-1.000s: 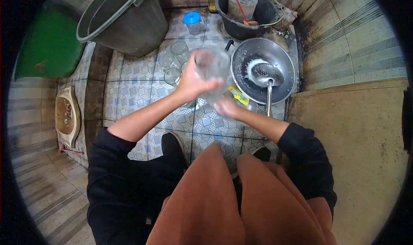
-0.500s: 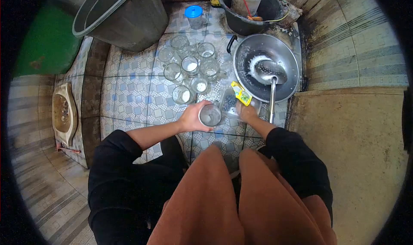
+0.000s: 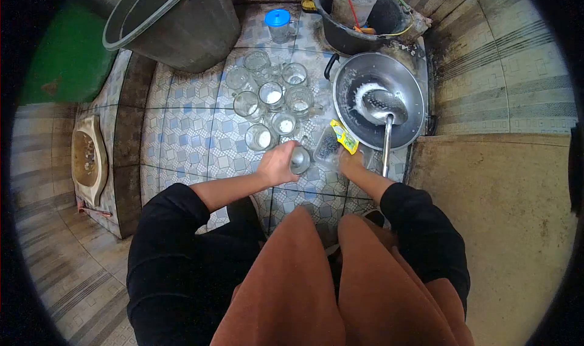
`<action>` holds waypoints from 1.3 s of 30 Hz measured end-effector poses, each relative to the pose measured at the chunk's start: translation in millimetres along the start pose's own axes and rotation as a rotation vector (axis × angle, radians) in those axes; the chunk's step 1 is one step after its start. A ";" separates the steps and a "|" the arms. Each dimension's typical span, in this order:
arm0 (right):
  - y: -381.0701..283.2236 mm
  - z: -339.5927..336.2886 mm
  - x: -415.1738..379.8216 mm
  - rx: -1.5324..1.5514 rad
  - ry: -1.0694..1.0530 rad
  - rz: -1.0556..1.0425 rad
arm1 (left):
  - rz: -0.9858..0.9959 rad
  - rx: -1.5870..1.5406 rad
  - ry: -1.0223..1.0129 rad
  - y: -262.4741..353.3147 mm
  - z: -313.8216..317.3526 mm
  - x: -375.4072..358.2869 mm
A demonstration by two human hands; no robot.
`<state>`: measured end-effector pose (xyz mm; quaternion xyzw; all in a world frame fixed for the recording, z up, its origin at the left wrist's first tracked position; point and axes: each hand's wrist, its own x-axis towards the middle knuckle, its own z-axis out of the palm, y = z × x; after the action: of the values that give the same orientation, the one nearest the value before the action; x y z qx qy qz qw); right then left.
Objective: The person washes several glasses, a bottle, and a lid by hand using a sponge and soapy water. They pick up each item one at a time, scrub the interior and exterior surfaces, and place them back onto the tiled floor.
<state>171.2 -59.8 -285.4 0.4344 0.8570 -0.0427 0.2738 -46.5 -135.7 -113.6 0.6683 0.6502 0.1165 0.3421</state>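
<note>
My left hand (image 3: 278,164) is wrapped round a clear glass mug (image 3: 299,160), in front of a group of several glass mugs (image 3: 271,94) on the tiled floor. My right hand (image 3: 351,162) is at the right end of a clear plastic tub (image 3: 326,150) with dark bits inside; its fingers are partly hidden, and what they grip cannot be made out. A yellow packet (image 3: 345,136) lies on the tub just above that hand. Some of the grouped mugs hold a little white foam.
A metal wok (image 3: 356,118) with suds and a long-handled strainer (image 3: 387,140) stands right of the tub. Behind are a blue-lidded jug (image 3: 278,27), a black basin (image 3: 344,36) and a large grey bucket (image 3: 182,39). A squat toilet (image 3: 89,160) is at left.
The mug in my left hand is tilted differently, its opening now less turned to the camera. My right hand has shifted slightly at the tub, and the view has moved a little.
</note>
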 end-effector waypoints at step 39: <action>51.5 -301.5 -38.6 0.748 0.329 -0.088 | -0.218 0.192 0.357 -145.7 -155.6 329.6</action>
<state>98.7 38.0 -2.2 0.4679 0.8326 -0.2929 -0.0455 -212.9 213.1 -182.6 0.5924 0.7769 0.1327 0.1670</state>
